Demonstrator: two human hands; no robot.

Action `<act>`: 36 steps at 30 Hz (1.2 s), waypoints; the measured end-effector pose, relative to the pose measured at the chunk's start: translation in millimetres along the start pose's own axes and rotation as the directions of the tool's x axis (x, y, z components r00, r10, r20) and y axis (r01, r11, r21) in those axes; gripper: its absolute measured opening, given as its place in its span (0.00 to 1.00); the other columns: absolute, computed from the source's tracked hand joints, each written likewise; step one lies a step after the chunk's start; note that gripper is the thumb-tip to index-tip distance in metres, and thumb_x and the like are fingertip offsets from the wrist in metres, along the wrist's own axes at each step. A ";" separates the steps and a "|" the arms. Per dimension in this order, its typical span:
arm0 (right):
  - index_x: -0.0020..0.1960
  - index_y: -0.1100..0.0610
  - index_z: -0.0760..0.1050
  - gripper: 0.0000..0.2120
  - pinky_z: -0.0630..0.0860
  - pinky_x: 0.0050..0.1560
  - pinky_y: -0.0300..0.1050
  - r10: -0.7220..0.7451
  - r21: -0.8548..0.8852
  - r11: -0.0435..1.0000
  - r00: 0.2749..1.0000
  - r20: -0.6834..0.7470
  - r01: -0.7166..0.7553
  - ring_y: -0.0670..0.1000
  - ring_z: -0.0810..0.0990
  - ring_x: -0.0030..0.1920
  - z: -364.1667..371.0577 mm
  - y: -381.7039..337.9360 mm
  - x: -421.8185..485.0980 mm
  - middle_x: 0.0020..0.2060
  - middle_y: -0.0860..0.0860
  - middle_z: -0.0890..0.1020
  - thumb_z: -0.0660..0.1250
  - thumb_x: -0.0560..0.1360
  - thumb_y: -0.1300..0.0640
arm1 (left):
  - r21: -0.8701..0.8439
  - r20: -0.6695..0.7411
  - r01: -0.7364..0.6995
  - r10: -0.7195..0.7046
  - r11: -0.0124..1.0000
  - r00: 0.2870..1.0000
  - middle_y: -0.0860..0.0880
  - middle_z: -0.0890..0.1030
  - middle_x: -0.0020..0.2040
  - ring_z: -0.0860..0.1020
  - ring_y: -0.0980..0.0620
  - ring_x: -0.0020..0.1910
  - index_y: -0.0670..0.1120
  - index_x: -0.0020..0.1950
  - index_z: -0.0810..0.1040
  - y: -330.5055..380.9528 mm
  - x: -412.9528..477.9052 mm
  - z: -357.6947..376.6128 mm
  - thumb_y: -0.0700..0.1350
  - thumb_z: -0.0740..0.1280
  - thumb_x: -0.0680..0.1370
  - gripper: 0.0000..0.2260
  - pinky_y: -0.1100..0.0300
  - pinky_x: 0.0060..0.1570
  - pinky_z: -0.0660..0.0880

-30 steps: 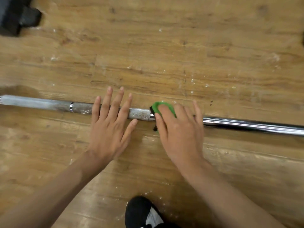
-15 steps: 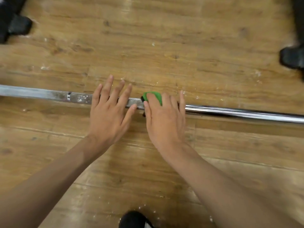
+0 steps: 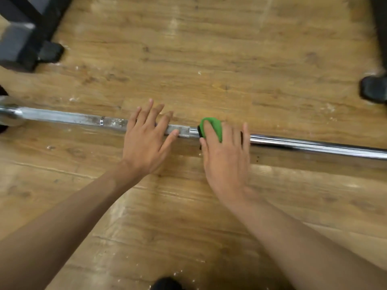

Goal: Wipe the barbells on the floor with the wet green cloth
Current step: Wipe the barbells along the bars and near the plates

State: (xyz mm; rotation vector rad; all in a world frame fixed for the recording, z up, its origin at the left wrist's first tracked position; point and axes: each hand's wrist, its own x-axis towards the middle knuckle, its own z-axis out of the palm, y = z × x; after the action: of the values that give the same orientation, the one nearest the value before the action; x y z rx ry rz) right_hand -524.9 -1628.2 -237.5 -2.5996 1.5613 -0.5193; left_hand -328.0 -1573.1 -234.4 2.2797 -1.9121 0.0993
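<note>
Right hand point(image 3: 225, 162) slid green cloth point(image 3: 213, 127) rightward along barbell point(image 3: 314, 145)

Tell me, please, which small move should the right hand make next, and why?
Probably slide the green cloth leftward along the barbell: the bar right of the right hand shines, while the stretch toward the left hand looks chalky.

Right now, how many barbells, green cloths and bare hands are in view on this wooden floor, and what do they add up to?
Long steel barbell: 1
Green cloth: 1
Bare hands: 2, the left hand and the right hand
Total: 4
</note>
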 end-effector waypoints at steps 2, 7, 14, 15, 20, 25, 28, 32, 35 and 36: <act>0.72 0.52 0.75 0.18 0.56 0.80 0.62 -0.091 0.039 0.995 0.996 -0.008 0.091 0.61 0.77 0.61 14.5 -27.2 2.9 0.61 0.57 0.78 0.64 0.82 0.52 | 0.010 0.067 -0.017 0.016 1.000 0.998 0.40 0.67 0.80 0.57 0.40 0.83 0.44 0.76 0.72 -4.6 2.9 -3.0 0.60 0.46 0.87 0.29 0.44 0.79 0.54; 0.70 0.51 0.76 0.16 0.61 0.78 0.60 -0.175 0.086 0.979 0.980 -0.097 0.183 0.60 0.77 0.55 14.3 4.6 11.8 0.55 0.56 0.79 0.61 0.85 0.48 | 0.019 0.186 0.029 -0.032 0.999 0.982 0.41 0.58 0.84 0.50 0.42 0.84 0.47 0.81 0.66 -10.7 2.6 -14.3 0.61 0.42 0.86 0.31 0.47 0.81 0.46; 0.58 0.52 0.82 0.11 0.67 0.67 0.59 0.072 0.276 0.960 0.992 -0.100 -0.042 0.61 0.75 0.50 16.1 -20.0 25.4 0.47 0.56 0.78 0.65 0.81 0.50 | 0.041 0.408 0.040 -0.053 0.998 0.911 0.43 0.52 0.85 0.44 0.46 0.85 0.48 0.84 0.58 -14.0 17.0 -29.8 0.65 0.34 0.83 0.37 0.53 0.81 0.40; 0.58 0.51 0.81 0.11 0.67 0.67 0.60 0.087 0.273 0.960 0.994 -0.069 -0.065 0.61 0.75 0.50 15.1 -23.8 25.2 0.47 0.55 0.78 0.65 0.80 0.50 | 0.028 0.445 0.038 -0.046 0.999 0.894 0.45 0.50 0.86 0.42 0.48 0.84 0.48 0.85 0.56 -15.2 17.6 -32.5 0.67 0.32 0.82 0.39 0.54 0.81 0.38; 0.55 0.52 0.81 0.10 0.64 0.73 0.62 0.157 0.283 0.943 0.985 0.078 -0.173 0.61 0.76 0.53 12.0 -65.4 40.3 0.49 0.55 0.79 0.73 0.74 0.55 | 0.034 0.605 0.003 -0.023 0.999 0.796 0.51 0.41 0.84 0.34 0.54 0.82 0.52 0.82 0.39 -25.2 27.1 -67.3 0.73 0.26 0.76 0.40 0.52 0.82 0.40; 0.57 0.50 0.81 0.09 0.60 0.77 0.64 0.181 0.332 0.924 0.981 0.063 -0.192 0.59 0.77 0.55 8.1 -76.4 47.0 0.51 0.54 0.80 0.71 0.77 0.54 | 0.055 0.635 0.012 -0.044 0.998 0.771 0.53 0.38 0.84 0.32 0.56 0.81 0.50 0.82 0.37 -44.1 31.9 -98.3 0.75 0.24 0.72 0.45 0.62 0.78 0.33; 0.62 0.49 0.80 0.11 0.59 0.77 0.62 0.102 0.326 0.940 0.995 -0.005 -0.095 0.58 0.77 0.57 15.2 -61.6 40.7 0.55 0.53 0.80 0.67 0.81 0.51 | 0.101 0.558 -0.021 -0.039 0.995 0.829 0.50 0.41 0.85 0.36 0.52 0.83 0.48 0.83 0.39 -55.9 32.8 -82.6 0.73 0.23 0.73 0.45 0.60 0.79 0.35; 0.64 0.49 0.80 0.12 0.60 0.74 0.59 0.022 0.292 0.956 0.996 -0.084 0.003 0.58 0.76 0.56 18.9 -57.1 37.0 0.57 0.54 0.80 0.64 0.84 0.50 | 0.121 0.451 -0.022 -0.035 0.992 0.892 0.45 0.47 0.86 0.42 0.48 0.84 0.45 0.85 0.46 -86.0 28.7 -56.3 0.70 0.27 0.78 0.44 0.54 0.81 0.38; 0.66 0.50 0.80 0.13 0.62 0.73 0.60 -0.022 0.248 0.968 0.998 -0.053 0.035 0.59 0.77 0.55 20.1 -51.2 33.0 0.58 0.54 0.80 0.64 0.84 0.49 | 0.064 0.416 -0.041 0.011 0.997 0.910 0.43 0.50 0.85 0.44 0.46 0.85 0.45 0.86 0.51 -103.2 30.3 -47.9 0.68 0.38 0.82 0.39 0.49 0.82 0.40; 0.66 0.50 0.80 0.14 0.63 0.73 0.61 -0.025 0.233 0.972 0.998 -0.064 0.039 0.59 0.77 0.55 19.0 -50.3 31.4 0.58 0.55 0.80 0.63 0.84 0.48 | 0.052 0.388 -0.047 0.024 0.998 0.922 0.43 0.50 0.85 0.44 0.46 0.85 0.45 0.86 0.52 -109.6 31.5 -46.2 0.67 0.41 0.83 0.37 0.48 0.82 0.41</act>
State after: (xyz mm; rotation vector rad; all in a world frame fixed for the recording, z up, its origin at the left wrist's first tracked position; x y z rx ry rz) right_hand -462.8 -1633.3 -236.2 -2.4563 1.3807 -0.7422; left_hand -212.2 -1577.6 -193.1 2.4501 -2.1576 -0.3198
